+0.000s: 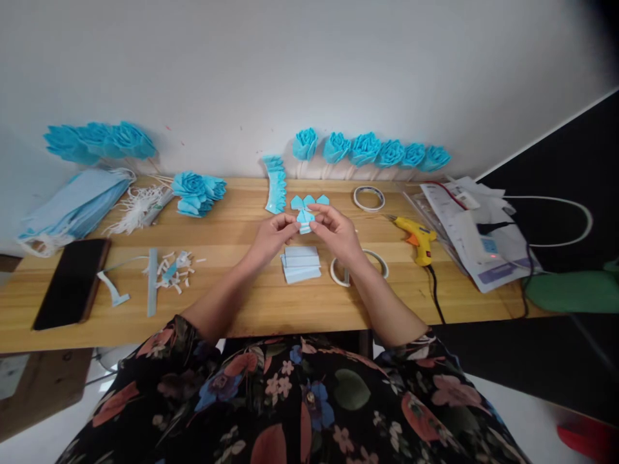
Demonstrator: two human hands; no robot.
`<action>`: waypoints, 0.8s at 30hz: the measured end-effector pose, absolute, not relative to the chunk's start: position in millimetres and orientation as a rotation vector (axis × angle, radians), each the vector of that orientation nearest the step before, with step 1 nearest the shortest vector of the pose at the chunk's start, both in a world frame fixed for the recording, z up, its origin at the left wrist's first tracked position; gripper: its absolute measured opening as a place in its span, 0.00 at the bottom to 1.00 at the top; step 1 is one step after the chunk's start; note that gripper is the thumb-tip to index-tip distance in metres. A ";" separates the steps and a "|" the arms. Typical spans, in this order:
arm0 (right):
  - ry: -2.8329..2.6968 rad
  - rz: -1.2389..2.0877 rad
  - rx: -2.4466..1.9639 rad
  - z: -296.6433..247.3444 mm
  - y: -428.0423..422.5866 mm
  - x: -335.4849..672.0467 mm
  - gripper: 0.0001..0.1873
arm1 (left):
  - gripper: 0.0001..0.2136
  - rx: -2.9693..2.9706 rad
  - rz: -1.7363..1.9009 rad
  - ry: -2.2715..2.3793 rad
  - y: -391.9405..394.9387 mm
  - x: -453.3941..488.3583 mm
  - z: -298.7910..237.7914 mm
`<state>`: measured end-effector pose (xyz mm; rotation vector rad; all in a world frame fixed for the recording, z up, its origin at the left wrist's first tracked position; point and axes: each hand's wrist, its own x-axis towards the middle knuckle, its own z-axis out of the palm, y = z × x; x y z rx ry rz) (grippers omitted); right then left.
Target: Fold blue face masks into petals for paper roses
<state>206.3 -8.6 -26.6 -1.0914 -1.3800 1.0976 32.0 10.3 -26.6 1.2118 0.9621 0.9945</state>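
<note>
Folded blue piece [305, 219], one, between your left hand [273, 237] and right hand [337, 233].
Both clamped on it, thumb and fingers, one at each side. Just beyond your hands: small blue pieces [322, 200]. Nearer you than them: stacked pale sheets [300, 265]. Right of your right hand: yellow glue gun [420, 240].

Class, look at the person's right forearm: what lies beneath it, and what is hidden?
A pale ring lies on the wooden table, showing on both sides of the right forearm. The part of each directly beneath is covered.
</note>
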 end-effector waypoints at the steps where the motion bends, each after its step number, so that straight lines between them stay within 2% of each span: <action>1: -1.373 1.106 -1.090 -27.1 -9.6 207.5 0.20 | 0.11 1.206 1.001 0.968 10.6 31.7 -27.5; 6: -1.384 1.089 -1.127 -24.6 -14.1 213.1 0.19 | 0.10 1.219 0.987 0.978 11.6 31.1 -31.4; 11: -1.414 1.122 -1.101 -25.0 -13.2 213.3 0.22 | 0.12 1.261 0.981 0.970 9.8 31.3 -27.0; 15: -1.429 1.045 -1.119 -28.4 -13.4 210.8 0.20 | 0.16 1.282 0.947 0.946 8.3 32.7 -24.9; 21: -1.484 0.996 -1.133 -32.0 -7.5 217.1 0.21 | 0.14 1.270 0.955 0.996 9.0 33.2 -29.3; 24: -1.343 0.850 -1.216 -26.7 -0.7 243.2 0.20 | 0.14 1.205 0.979 1.026 9.1 32.4 -28.1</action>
